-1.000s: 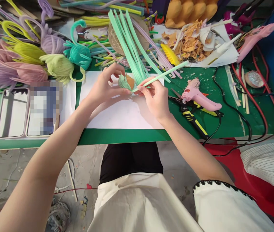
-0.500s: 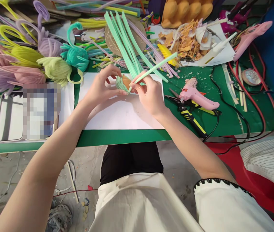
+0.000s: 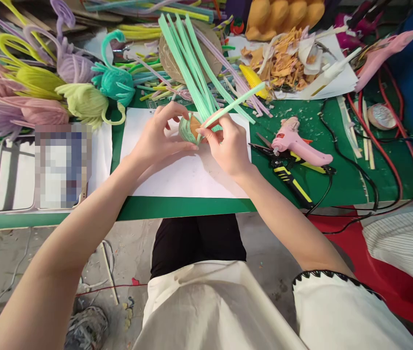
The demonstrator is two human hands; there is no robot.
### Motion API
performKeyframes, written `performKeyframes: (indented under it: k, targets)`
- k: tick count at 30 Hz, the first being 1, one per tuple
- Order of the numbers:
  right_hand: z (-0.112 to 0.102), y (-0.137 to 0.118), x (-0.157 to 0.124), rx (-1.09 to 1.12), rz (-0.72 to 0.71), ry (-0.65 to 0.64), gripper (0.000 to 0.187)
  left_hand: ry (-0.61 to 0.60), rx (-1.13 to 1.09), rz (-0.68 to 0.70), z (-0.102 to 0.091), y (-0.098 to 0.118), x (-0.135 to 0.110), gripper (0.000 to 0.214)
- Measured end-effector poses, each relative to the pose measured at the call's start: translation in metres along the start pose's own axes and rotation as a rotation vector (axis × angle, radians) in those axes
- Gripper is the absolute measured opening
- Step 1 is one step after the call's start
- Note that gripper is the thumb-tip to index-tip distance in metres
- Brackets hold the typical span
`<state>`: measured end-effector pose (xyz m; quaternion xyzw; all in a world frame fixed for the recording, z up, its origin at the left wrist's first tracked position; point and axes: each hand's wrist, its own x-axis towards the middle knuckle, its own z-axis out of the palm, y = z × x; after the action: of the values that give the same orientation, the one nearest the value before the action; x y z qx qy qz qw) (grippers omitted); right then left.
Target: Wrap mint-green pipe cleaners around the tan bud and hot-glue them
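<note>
My left hand [image 3: 164, 132] is closed around a small rounded form [image 3: 186, 128], orange-brown on one side and wrapped in mint-green strands on the other. My right hand [image 3: 228, 141] pinches a pale green pipe cleaner [image 3: 245, 100], whose near end meets the form's right edge. The pipe cleaner's free end slants up to the right. Both hands are just above a white sheet of paper [image 3: 177, 180]. Behind them lies a bundle of mint-green pipe cleaners [image 3: 188, 63]. Fingers hide part of the form.
A pink glue gun [image 3: 299, 146] and black-yellow pliers [image 3: 288, 184] lie on the right, with cables beyond. At left are finished pipe-cleaner birds, including a teal one [image 3: 115, 85], and a phone [image 3: 15, 177]. An orange egg carton [image 3: 284, 19] and torn scraps [image 3: 283, 61] sit behind.
Both hands have shifted very slightly right in the picture with the form. The form appears turned a little, and the pipe cleaner's near end stays against it.
</note>
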<state>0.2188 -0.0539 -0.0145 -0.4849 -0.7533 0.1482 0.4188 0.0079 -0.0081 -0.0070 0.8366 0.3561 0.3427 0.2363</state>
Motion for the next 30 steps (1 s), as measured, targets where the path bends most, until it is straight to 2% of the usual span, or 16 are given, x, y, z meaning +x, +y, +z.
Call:
performKeyframes:
  k: [6,15,19,23,25,27,30]
  targets:
    - [0.001,-0.002,-0.001,0.02,0.026,0.001,0.03,0.036,0.04,0.042,0.003,0.002,-0.002,0.066]
    - [-0.009,-0.016,-0.004,-0.058,-0.003,-0.013,0.021,-0.027,0.074,0.042,0.001,0.003,-0.003,0.055]
    - [-0.016,-0.027,-0.009,-0.184,-0.156,-0.01,0.021,-0.036,0.105,0.061,0.0,0.006,-0.003,0.051]
    - [-0.024,-0.034,-0.02,-0.385,-0.553,-0.071,0.029,-0.02,0.146,0.079,0.0,0.012,-0.003,0.045]
    - [-0.026,-0.034,-0.026,-0.45,-0.682,-0.146,0.032,-0.011,0.159,0.081,0.0,0.015,-0.004,0.043]
    - [-0.028,-0.033,-0.03,-0.477,-0.684,-0.247,0.033,-0.006,0.163,0.086,0.001,0.016,-0.004,0.043]
    - [-0.036,-0.035,-0.035,-0.458,-0.605,-0.373,0.034,-0.003,0.163,0.093,0.002,0.016,-0.004,0.044]
